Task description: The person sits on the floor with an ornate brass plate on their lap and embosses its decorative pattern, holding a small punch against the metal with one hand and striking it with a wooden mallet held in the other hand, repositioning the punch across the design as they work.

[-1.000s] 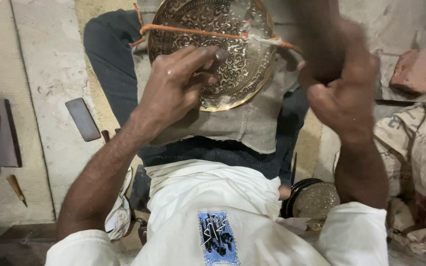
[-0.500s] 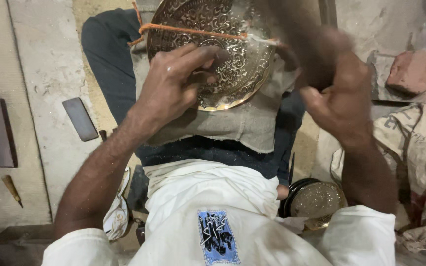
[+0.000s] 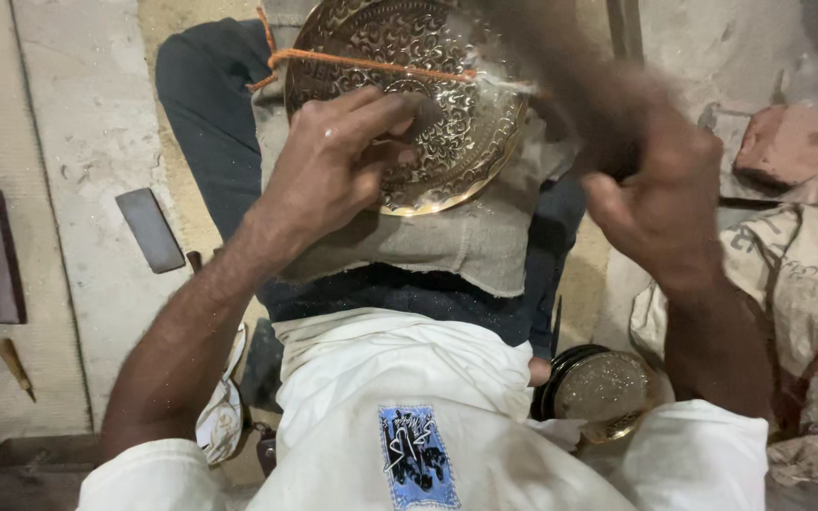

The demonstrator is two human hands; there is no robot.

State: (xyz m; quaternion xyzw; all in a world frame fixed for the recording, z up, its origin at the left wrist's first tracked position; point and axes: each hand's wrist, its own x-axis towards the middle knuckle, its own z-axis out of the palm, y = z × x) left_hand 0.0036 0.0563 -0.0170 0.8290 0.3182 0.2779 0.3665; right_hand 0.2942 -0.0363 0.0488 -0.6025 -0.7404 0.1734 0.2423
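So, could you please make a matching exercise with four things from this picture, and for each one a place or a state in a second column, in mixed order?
Things:
1. engraved brass plate
2. orange cord
3. dark flat stone
4. red brick

Places or states:
A. lies on the pale floor slab at the left
B. stretched across the top part of the plate
C. sits at the upper right, near the sacks
D. rests on a cloth over the person's lap, under the left hand

Pairs: 1-D, 2-B, 3-A, 4-C
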